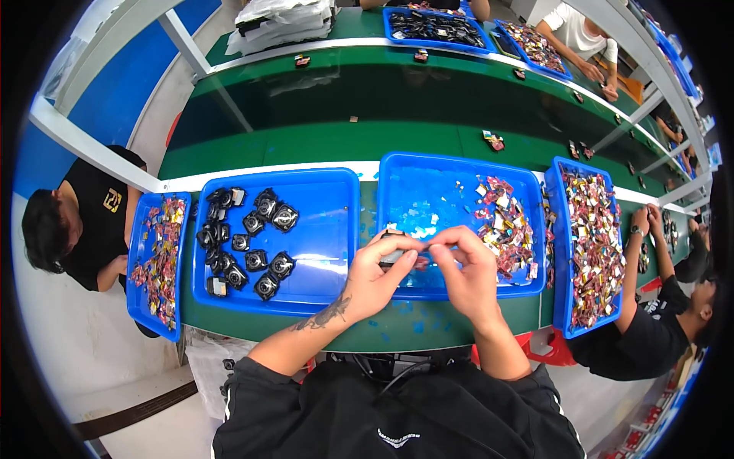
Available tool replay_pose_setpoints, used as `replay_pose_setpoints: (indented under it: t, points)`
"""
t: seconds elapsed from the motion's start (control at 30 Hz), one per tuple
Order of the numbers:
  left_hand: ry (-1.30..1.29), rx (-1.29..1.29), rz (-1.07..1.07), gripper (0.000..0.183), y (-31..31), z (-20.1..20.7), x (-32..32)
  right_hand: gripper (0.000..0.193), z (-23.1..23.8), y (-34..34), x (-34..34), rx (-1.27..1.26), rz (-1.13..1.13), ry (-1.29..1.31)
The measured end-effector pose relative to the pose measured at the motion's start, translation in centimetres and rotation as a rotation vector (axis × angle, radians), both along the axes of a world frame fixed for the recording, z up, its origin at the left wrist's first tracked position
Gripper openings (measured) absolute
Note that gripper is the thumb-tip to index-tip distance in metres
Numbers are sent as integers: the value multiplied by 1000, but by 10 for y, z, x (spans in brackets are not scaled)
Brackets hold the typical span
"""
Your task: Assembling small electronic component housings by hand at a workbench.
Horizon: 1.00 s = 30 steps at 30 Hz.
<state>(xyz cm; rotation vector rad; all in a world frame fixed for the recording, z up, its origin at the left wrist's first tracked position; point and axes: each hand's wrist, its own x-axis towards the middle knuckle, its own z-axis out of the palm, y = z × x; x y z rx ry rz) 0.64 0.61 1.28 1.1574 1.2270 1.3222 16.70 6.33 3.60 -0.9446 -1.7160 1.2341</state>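
Observation:
My left hand point(373, 277) is closed around a small black part point(391, 258), mostly hidden by the fingers. My right hand point(470, 277) pinches thumb and forefinger together close to the left fingertips; what it grips is too small to make out. Both hands are above the front of a blue tray point(459, 159). Small red, yellow and white pieces point(505, 229) are heaped along its right side, and bits of blue film point(420, 218) lie on its floor. To the left, another blue tray point(325, 229) holds several black parts with round faces point(265, 205).
Narrow blue bins of small coloured pieces flank me, one at far left point(183, 268) and one at right point(562, 252). Beyond runs a green conveyor point(306, 145) carrying scattered pieces. White frame posts rise at both sides. People sit left, right and across.

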Motion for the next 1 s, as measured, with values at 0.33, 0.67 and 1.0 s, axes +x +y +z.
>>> replay_pose_setpoints:
  t: [0.33, 0.67, 1.0]
  points:
    - [90, 77, -41, 17, 0, -3, -1, 13, 2, -9, 0, -142, 56, 110]
    - [-524, -69, -74, 43, 5, 1, -4, 15, 10, -13, -1, -128, 55, -36]
    - [-545, -61, -220, 51, 0, 7, -8, 11, 23, -4, -15, 115, -33, -245]
